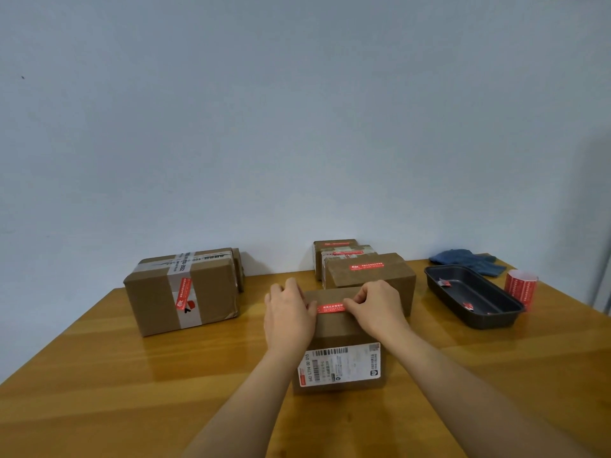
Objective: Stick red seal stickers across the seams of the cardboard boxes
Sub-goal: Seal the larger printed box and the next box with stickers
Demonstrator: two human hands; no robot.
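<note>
Both hands rest on the nearest box (pixel 334 328): left (pixel 288 314) flat, right (pixel 375 307) pinching the red sticker (pixel 330 308).

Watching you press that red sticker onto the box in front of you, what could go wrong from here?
1. The red seal sticker is pressed from both ends by the left hand and right hand; uneven pressure might wrinkle it or set it crooked on the front box.
2. The sticker roll stands near the table's right edge, beside the black tray, so a careless reach could knock it off.
</note>
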